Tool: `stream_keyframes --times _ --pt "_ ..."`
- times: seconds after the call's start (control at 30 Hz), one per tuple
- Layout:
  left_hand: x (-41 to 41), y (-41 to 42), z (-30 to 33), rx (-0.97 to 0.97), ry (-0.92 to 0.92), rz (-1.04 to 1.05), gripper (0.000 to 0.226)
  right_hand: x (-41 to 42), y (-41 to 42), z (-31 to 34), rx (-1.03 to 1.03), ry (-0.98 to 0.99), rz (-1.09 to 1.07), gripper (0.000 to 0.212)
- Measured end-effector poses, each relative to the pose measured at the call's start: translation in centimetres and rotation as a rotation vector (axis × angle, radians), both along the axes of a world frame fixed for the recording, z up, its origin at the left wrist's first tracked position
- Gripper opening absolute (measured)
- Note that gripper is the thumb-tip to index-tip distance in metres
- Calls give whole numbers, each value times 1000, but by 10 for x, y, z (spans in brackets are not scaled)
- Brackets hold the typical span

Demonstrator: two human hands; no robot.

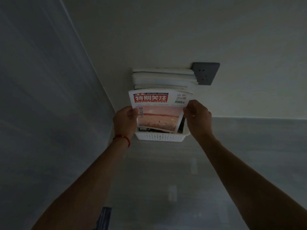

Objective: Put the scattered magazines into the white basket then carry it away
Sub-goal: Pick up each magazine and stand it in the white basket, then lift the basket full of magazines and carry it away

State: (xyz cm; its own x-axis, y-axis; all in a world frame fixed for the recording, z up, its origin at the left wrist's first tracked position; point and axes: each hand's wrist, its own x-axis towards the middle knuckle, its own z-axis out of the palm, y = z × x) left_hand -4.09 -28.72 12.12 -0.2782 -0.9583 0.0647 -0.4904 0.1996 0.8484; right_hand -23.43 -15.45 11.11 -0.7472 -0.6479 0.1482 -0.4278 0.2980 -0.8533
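A white perforated basket (159, 137) stands on the grey floor against a white wall, packed with several upright magazines. The nearest magazine (157, 110) has a red title banner and a pink sunset picture; more white-edged magazines (163, 78) stand behind it. My left hand (125, 121) grips the left side of the basket and the front magazine's edge. My right hand (197, 117) grips the right side, thumb on the magazine's right edge. A red string bracelet circles my left wrist.
A grey wall socket (206, 73) sits on the white wall just behind the magazines at the right. A wall corner runs down the left. Grey floor lies in front, with a blue item (103, 218) at the bottom edge.
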Motion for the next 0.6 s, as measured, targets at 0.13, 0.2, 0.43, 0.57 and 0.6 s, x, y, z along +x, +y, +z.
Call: stream_keyframes --times 0.13,0.2,0.43,0.57,0.6 --pt "-3 -5 -16 25 -51 -30 30 0 -9 -12 34 -50 -8 19" --pt "-5 -8 -23 26 -86 -38 28 0 -15 -20 57 -96 -43 15" --pt "-12 -19 -40 45 -15 -60 30 -2 -23 -40 12 -194 -129 39" --pt "-11 -37 -51 14 -165 -124 46 -11 -22 -49 237 -118 -54 67" --pt "-11 -42 -53 63 -177 -142 57 -15 -24 -50 295 -135 -58 76"
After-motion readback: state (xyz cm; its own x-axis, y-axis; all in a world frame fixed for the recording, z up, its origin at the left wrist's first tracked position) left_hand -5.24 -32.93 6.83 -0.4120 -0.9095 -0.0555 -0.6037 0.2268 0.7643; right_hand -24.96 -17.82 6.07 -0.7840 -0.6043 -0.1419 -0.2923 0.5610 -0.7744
